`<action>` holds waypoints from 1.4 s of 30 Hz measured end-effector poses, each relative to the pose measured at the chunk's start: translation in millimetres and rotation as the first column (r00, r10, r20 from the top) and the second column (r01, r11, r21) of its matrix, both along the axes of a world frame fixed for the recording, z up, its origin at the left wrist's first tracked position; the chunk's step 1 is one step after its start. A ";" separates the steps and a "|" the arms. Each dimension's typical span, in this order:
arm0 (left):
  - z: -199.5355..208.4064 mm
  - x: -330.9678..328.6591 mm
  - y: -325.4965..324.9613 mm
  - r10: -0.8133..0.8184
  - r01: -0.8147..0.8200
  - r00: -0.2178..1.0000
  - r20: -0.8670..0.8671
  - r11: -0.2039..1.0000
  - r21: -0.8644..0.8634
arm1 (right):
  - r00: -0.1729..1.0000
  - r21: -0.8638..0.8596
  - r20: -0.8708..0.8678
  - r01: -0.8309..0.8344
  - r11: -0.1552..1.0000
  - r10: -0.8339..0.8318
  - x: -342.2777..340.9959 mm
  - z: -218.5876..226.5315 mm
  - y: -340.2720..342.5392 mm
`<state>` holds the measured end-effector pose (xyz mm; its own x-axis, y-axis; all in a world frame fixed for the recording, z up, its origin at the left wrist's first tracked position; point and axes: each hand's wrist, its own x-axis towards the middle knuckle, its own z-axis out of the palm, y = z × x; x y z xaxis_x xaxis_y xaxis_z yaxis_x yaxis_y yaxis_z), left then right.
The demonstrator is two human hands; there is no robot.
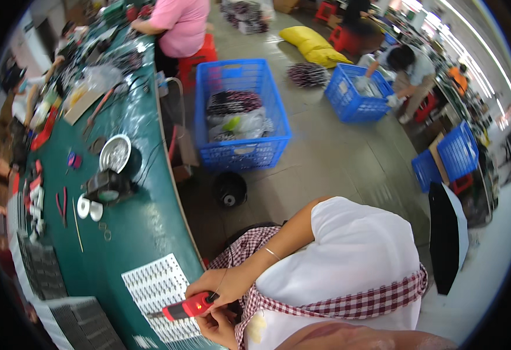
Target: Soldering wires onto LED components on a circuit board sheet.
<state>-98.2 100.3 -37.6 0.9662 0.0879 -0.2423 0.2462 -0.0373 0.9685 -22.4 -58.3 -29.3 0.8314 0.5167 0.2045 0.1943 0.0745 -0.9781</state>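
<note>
My right hand (229,284), with a thin bracelet at the wrist, is wrapped round a red soldering iron (190,306) with a lit orange light. The iron's dark tip points left over a white sheet (147,274) that carries rows of small metal parts. Just below the iron, my left hand (219,328) is closed with its fingers pinched by the sheet's right edge. What those fingers hold, if anything, is too small to tell. The sheet lies on the green bench top (106,251), close to its edge.
On the bench are a metal bowl (115,153), a dark device (108,188), white rolls (90,208), pliers (62,207) and grey panels (83,324). Blue crates (243,153), a black bucket (229,190) and a yellow sack (313,45) stand on the floor. Other people sit nearby.
</note>
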 end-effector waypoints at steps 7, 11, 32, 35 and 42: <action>4.5 13.1 -2.3 -0.184 0.184 0.983 0.011 0.983 -0.015 | 0.996 -0.043 0.027 0.087 0.995 -0.086 -4.9 2.6 -15.9; -4.9 7.5 0.1 -0.172 0.172 0.984 0.041 0.985 -0.008 | 0.997 -0.027 -0.006 0.074 0.997 -0.074 -9.7 -1.1 -15.7; 2.8 -42.9 -2.4 0.213 -0.249 0.950 0.230 0.958 0.141 | 0.751 0.287 -0.498 0.615 0.734 -0.435 64.6 33.7 -108.9; 5.2 -60.1 8.1 0.346 -0.373 0.920 0.182 0.916 0.145 | 0.721 0.277 -0.386 0.686 0.673 -0.576 106.2 38.9 -128.8; 8.8 -71.5 36.2 0.473 -0.541 0.835 0.283 0.800 0.258 | 0.684 0.196 -0.039 0.720 0.666 -0.728 198.6 38.6 -134.1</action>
<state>-169.7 136.5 -28.8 0.7841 0.6163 0.0724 0.1245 -0.2706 0.9546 176.3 -192.4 9.3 0.9171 -0.2943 0.2689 0.3005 0.0672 -0.9514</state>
